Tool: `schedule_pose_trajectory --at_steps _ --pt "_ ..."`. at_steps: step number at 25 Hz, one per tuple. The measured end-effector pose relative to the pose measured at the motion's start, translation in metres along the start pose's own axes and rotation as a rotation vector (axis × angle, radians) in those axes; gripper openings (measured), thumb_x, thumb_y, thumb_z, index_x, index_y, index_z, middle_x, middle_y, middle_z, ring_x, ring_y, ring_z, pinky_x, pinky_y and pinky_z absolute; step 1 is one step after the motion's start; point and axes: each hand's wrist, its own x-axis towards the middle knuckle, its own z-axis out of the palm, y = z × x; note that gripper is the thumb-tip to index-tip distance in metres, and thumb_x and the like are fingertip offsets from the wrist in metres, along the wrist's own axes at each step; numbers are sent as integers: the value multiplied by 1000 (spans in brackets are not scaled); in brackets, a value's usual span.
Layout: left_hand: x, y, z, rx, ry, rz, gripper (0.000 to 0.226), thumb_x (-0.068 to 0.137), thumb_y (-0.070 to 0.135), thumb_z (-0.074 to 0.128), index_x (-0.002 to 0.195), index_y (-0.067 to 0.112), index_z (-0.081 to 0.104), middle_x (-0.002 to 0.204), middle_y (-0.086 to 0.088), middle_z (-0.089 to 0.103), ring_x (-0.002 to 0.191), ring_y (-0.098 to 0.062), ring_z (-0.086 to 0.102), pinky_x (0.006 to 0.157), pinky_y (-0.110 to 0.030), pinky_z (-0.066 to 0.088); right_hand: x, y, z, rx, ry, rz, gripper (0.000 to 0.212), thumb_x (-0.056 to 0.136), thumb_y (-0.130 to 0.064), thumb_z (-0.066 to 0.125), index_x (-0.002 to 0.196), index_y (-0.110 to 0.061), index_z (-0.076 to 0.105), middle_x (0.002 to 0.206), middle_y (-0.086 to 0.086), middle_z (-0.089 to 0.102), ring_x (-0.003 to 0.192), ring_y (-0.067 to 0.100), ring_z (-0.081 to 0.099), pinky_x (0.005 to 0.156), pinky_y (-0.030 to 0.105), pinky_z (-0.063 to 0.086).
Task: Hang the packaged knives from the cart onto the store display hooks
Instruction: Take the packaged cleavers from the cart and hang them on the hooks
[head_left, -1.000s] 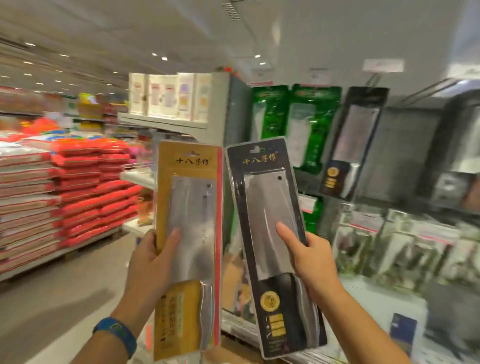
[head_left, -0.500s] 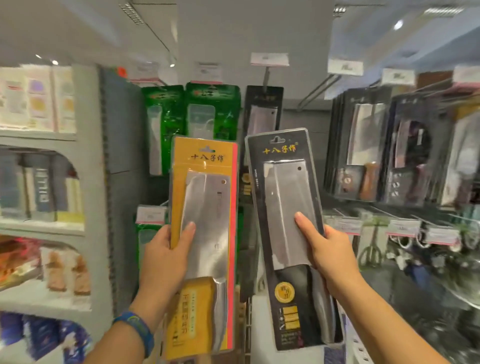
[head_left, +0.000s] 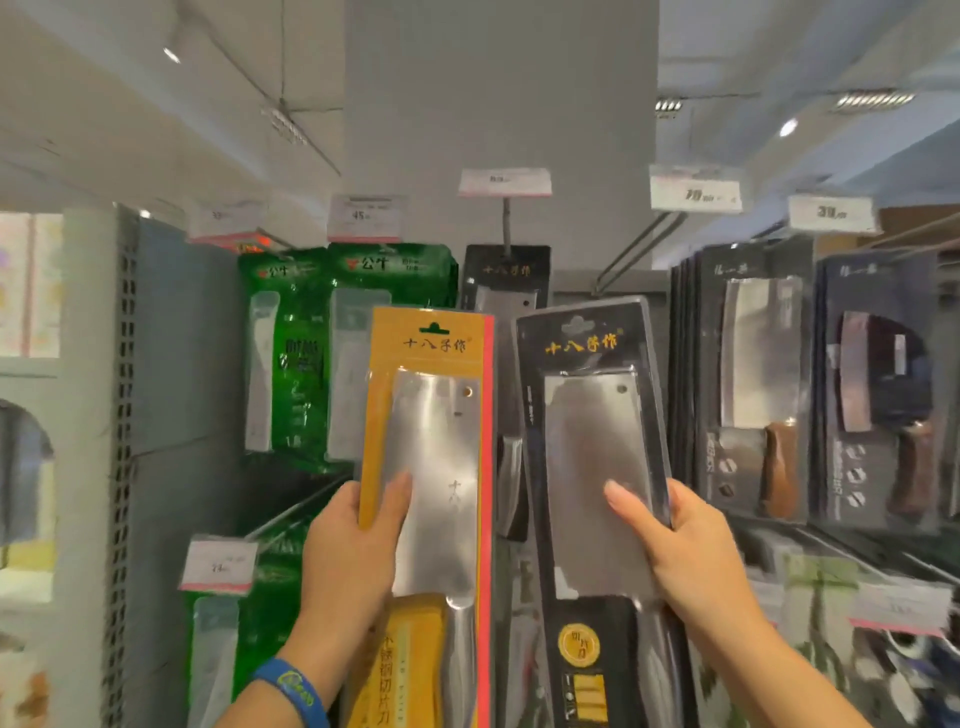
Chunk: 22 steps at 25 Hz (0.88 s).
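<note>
Item one: yellow pack (head_left: 431, 467), a card-backed clear blister holding one steel cleaver, blade up and handle down. The left hand (head_left: 353, 561) pinches it at its left edge, thumb laid on the front over the blade, fingers out of sight behind. Item two: black pack (head_left: 592, 441), with the same heading, holding one cleaver with a dark handle and a round gold sticker (head_left: 578, 644) below. The right hand (head_left: 691, 561) grips its right edge the same way, thumb across the clear front. I log both packs upright, side by side but apart, raised in front of the display with their top hang slots free. I judge this is so that each slot can slide onto a rod and each pack can be matched against the stock. Neither pack is on a hook yet, and the cart is not in view. Display stock: green packs (head_left: 343, 332) at the upper left; a hanging black pack (head_left: 506, 270) with a matching heading, behind the gap between my two; a bare hook (head_left: 636, 249) just right of it; dark packs (head_left: 753, 389) with wooden-handled knives at the right. Price tags (head_left: 504, 182) sit at the rod ends, their figures blurred. Judgement: the black pack belongs with its hanging twin. I see no yellow row, so I cannot tell where the yellow pack goes.
</note>
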Motion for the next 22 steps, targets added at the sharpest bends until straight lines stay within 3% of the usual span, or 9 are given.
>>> schedule_pose_trajectory --at_steps 2,4,7,11,16,19,22 --pt "26 13 6 -24 0 43 65 76 73 57 86 9 66 80 -11 70 74 -31 69 67 -57 57 19 -7 1 -23 55 -5 60 72 -67 74 81 -8 69 66 4 67 59 23 62 60 29 54" --pt "49 31 14 -44 -21 85 59 77 72 60 86 14 67 79 -8 72 72 -26 71 66 -53 59 38 -24 1 -60 135 -38 50 67 -70 71 55 -23 59 46 -10 45 43 7 39 45 14 34" --pt "82 60 20 -42 0 190 57 75 73 59 75 16 64 71 -3 70 61 -18 68 54 -32 57 63 -43 5 -130 269 -58 62 70 -71 70 50 -24 35 40 -12 31 39 8 32 43 20 31" --pt "117 83 21 10 2 269 56 82 68 62 77 12 65 70 -7 70 64 -25 68 62 -50 57 81 -40 14 -190 340 -31 71 66 -82 61 60 -19 31 46 -9 28 40 10 29 49 36 25" --pt "134 71 19 51 -11 289 60 79 72 59 77 13 66 69 -5 70 61 -20 68 61 -49 58 94 -51 12 -173 413 -176 73 70 -81 64 56 -18 31 45 -8 27 43 10 27 50 34 28" --pt "131 50 18 73 -4 259 62 76 77 56 77 15 66 66 -1 69 55 -14 66 57 -45 58 111 -72 5 -167 453 -271 84 73 -81 65 58 -2 42 52 16 42 47 13 36 49 39 36" --pt "129 32 19 71 -39 247 71 73 82 54 76 12 65 66 -8 68 58 -25 66 59 -50 57 124 -88 -2 -222 495 -340 89 75 -82 64 65 5 48 59 20 53 50 22 43 51 43 41"
